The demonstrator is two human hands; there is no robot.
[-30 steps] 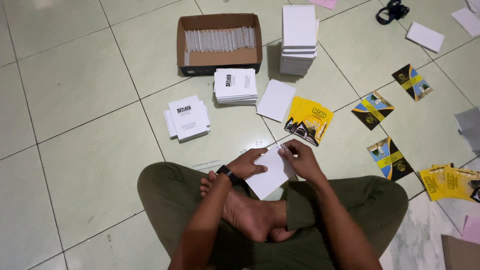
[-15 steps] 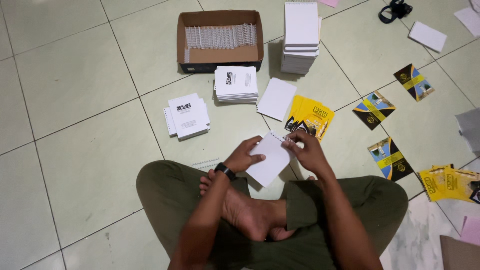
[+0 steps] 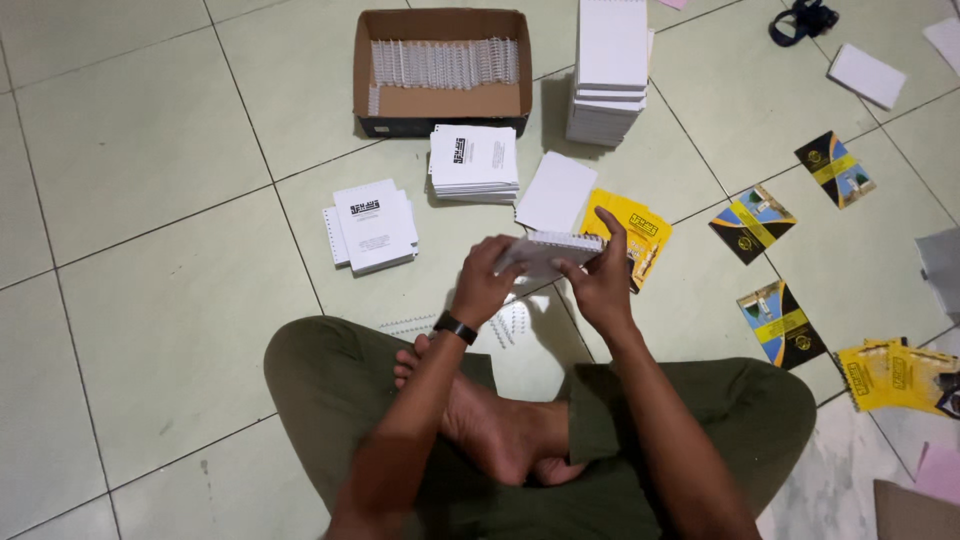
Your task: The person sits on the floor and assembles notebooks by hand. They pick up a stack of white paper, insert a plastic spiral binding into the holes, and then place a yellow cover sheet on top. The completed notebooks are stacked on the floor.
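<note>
Head view shows me both hands, left hand [image 3: 487, 280] and right hand [image 3: 600, 280], gripping a small white spiral-bound paper booklet [image 3: 550, 252], tilted at twelve o'clock, seemingly to steady its binding.

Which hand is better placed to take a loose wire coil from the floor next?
Probably left: the left hand is over the coils; the right hand is farther and grips the booklet.

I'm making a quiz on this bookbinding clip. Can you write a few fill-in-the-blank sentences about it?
1. Both hands hold a small white ____ above the floor.
2. The cardboard box holds a row of white wire ____.
3. The left hand has a black ____ at its wrist.

Missing words: booklet; spirals; watch
</note>
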